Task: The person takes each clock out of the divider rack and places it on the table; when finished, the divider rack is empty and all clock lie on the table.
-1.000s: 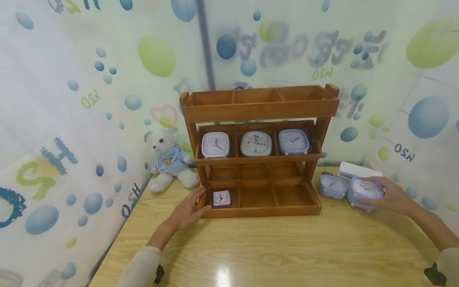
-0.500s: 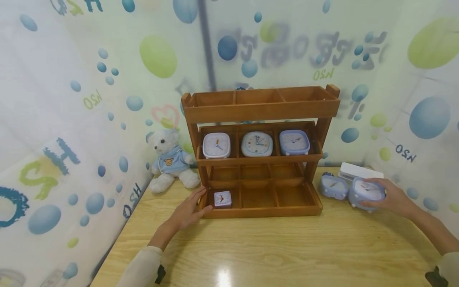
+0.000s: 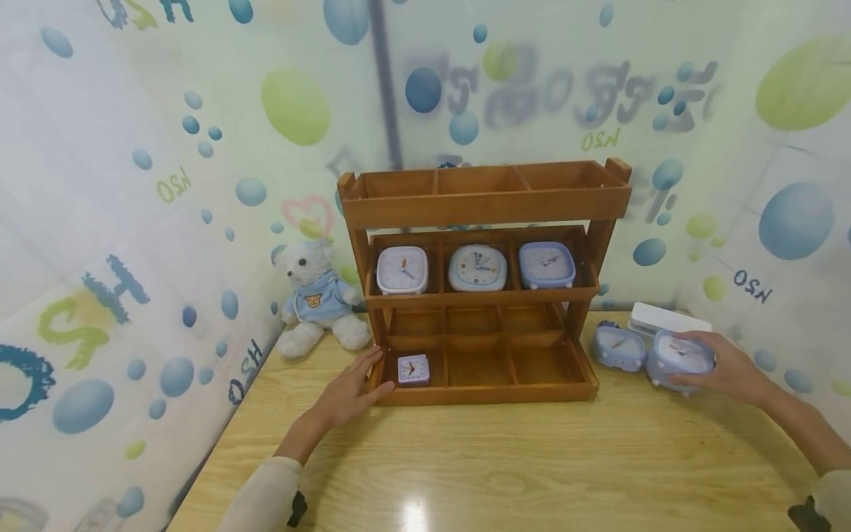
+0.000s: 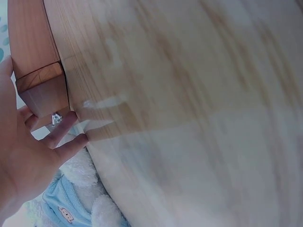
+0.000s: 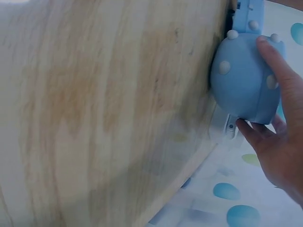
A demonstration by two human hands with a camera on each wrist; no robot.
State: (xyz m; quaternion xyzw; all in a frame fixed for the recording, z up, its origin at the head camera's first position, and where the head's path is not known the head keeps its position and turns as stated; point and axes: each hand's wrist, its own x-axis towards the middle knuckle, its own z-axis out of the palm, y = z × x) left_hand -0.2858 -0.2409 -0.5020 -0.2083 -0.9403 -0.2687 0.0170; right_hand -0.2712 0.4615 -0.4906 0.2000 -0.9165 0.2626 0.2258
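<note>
My right hand point(image 3: 730, 369) grips a blue alarm clock point(image 3: 679, 357) by its side at the right of the table. In the right wrist view that clock point(image 5: 244, 78) shows its rounded body and small white feet, with the thumb along one side and fingers beneath. Another blue alarm clock point(image 3: 619, 349) stands just left of it. My left hand point(image 3: 345, 391) rests on the lower left corner of the brown wooden shelf point(image 3: 488, 394), fingers spread along its end. Inside that corner's compartment sits a small lilac square clock point(image 3: 414, 369).
Three alarm clocks, a white one point(image 3: 402, 270), a pale blue one point(image 3: 477, 267) and a blue one point(image 3: 547, 264), fill the middle tier. A white teddy bear point(image 3: 319, 295) in a blue hoodie sits left of the shelf. Behind the right-hand clocks lies a white box-like object point(image 3: 668, 318).
The view has shifted very slightly. Both hands stay where they were, the right one keeping its grip on the blue alarm clock.
</note>
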